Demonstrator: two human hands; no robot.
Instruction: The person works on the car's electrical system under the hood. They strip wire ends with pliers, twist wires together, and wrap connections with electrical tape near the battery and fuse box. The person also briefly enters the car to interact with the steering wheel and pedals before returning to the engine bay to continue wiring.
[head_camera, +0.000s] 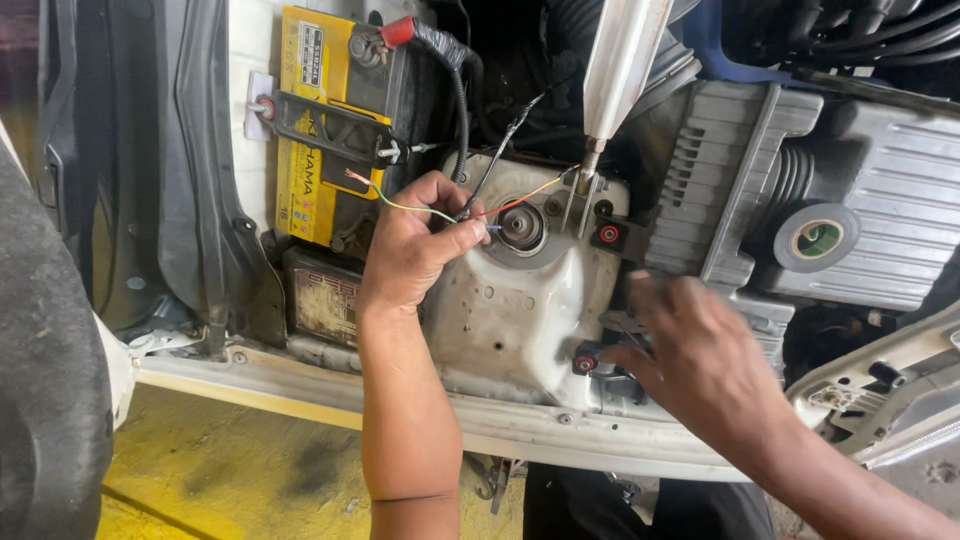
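My left hand (410, 245) is over a car's engine bay and pinches a bundle of thin wires (470, 212): yellow-green, orange-red and black strands fan out from my fingers. It hovers beside the round strut mount (522, 228) on the white strut tower (510, 310). My right hand (695, 355) is blurred, palm down, fingers apart, and reaches toward a black part with a red round cap (585, 364) at the tower's lower right edge. Whether it touches that part cannot be told.
A yellow car battery (310, 130) with a black clamp and a red terminal cap (397, 31) sits at the upper left. A grey ribbed air-box cover (870, 200) carries a roll of black tape (817, 238). A white prop rod (618, 70) stands upright. Yellow floor (230, 470) lies below.
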